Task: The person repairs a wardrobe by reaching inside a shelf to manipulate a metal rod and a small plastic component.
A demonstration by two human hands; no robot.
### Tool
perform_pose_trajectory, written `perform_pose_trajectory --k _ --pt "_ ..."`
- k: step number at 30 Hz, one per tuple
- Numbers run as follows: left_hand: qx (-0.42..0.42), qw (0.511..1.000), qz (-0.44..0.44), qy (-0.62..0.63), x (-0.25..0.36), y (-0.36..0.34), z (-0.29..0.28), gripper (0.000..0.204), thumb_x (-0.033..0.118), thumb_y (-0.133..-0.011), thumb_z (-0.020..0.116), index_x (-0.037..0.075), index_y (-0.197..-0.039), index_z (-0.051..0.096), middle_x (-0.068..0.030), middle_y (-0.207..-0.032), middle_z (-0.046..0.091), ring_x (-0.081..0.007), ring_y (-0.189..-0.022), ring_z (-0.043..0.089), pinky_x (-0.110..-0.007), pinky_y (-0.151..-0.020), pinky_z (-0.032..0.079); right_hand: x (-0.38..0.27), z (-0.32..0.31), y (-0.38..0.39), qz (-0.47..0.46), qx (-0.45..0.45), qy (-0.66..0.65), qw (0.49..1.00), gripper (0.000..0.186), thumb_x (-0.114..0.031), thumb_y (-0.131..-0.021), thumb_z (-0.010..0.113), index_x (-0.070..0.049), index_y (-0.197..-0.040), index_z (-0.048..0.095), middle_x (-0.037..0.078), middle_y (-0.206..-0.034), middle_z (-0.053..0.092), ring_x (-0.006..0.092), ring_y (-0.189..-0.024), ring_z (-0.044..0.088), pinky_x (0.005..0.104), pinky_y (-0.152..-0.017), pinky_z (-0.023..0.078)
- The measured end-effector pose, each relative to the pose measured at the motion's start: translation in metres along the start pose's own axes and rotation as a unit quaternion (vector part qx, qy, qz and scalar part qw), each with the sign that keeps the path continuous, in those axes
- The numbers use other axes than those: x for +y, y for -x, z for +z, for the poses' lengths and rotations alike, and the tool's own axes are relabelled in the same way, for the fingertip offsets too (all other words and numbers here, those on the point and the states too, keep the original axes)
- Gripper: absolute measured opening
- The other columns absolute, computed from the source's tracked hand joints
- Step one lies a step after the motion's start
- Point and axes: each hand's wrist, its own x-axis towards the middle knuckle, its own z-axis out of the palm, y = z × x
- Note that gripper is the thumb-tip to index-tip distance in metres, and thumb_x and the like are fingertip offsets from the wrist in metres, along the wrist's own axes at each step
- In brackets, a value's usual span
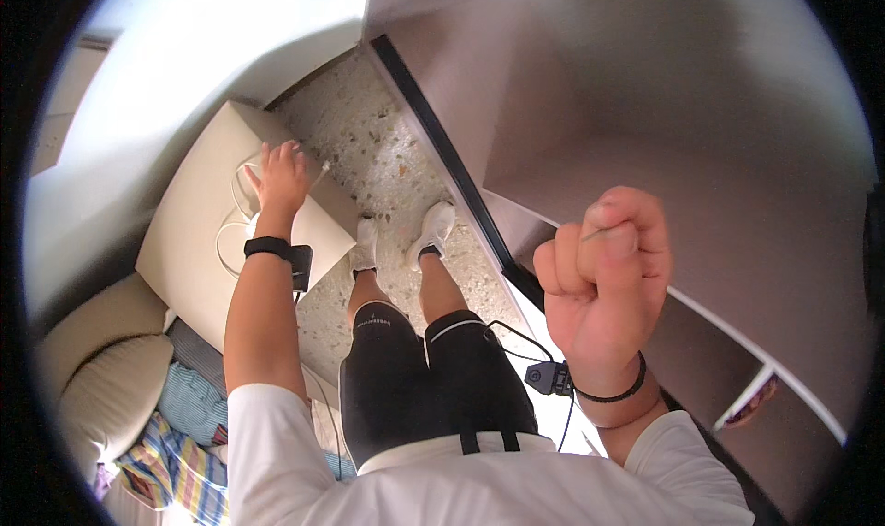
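1. Left hand [281, 183]: one, fingers spread apart and nothing visibly clasped; it hung over the cream cabinet [198, 185], beside a loop of white cable [218, 247]. Whether skin met cable could not be told.
2. White cable: looped on the cabinet top, partly behind the left wrist; a pale plug end [324, 169] showed past the hand, near the cabinet's edge.
3. Right hand [604, 291]: one, curled, thumb and forefinger pressed together on what appeared to be a thin sliver [599, 234], too small to identify; held up before the shelf unit [590, 148].
4. Step in hand, as judged: handling the cable on the left, pinching the sliver on the right. A move from there called for closing the left fingers on the cable without snagging its loops, and for a steady right pinch.
5. Edges: cabinet corner just beside the left forearm; black strip [442, 148] along the shelf unit's foot; white shelf edge [710, 319] near the right hand.
6. Room: a wedge of speckled floor [369, 102] between cabinet and shelf unit; heaped clothes [189, 471] bounded the lower left.
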Motion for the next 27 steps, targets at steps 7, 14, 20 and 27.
perform_pose_trajectory --k 7,14,20,27 --pt "0.138 0.988 0.072 -0.019 -0.024 0.026 -0.036 0.022 0.017 -0.091 0.046 0.018 -0.111 0.054 -0.0029 -0.113 0.057 -0.0271 -0.114 0.045 -0.05 -0.094 0.032 -0.081 0.009 0.087 -0.081 0.078 0.111 0.987 0.022 -0.02 -0.093 0.052 -0.001 -0.103 0.049 -0.004 -0.06 0.034 0.0044 -0.049 0.025 0.0234 -0.044 0.021" --pt "0.227 0.702 -0.22 0.638 -0.077 0.04 -0.044 0.02 0.011 -0.094 0.038 0.005 -0.107 0.052 -0.0088 -0.088 0.059 -0.0172 -0.075 0.061 -0.03 -0.066 0.047 -0.113 -0.017 0.191 -0.079 0.165 0.19 0.965 0.014 -0.011 -0.096 0.044 -0.001 -0.104 0.05 -0.003 -0.057 0.033 0.004 -0.048 0.024 0.0221 -0.044 0.021" --pt "0.215 0.869 -0.299 0.33 -0.117 0.099 -0.06 0.021 0.02 -0.095 0.035 0.009 -0.105 0.05 -0.0132 -0.085 0.063 -0.0273 -0.075 0.064 -0.041 -0.065 0.049 -0.123 -0.038 0.259 -0.066 0.208 0.225 0.95 0.013 -0.007 -0.095 0.044 0.0 -0.102 0.053 -0.003 -0.057 0.035 0.0029 -0.048 0.026 0.0205 -0.043 0.021" --pt "0.171 0.967 -0.188 -0.007 -0.13 0.157 -0.136 0.022 0.025 -0.096 0.036 0.016 -0.111 0.049 -0.0168 -0.09 0.064 -0.0358 -0.086 0.062 -0.049 -0.072 0.049 -0.132 -0.057 0.34 -0.082 0.198 0.375 0.902 0.01 0.002 -0.088 0.049 0.001 -0.096 0.056 -0.002 -0.064 0.045 0.0024 -0.053 0.036 0.0177 -0.047 0.027"
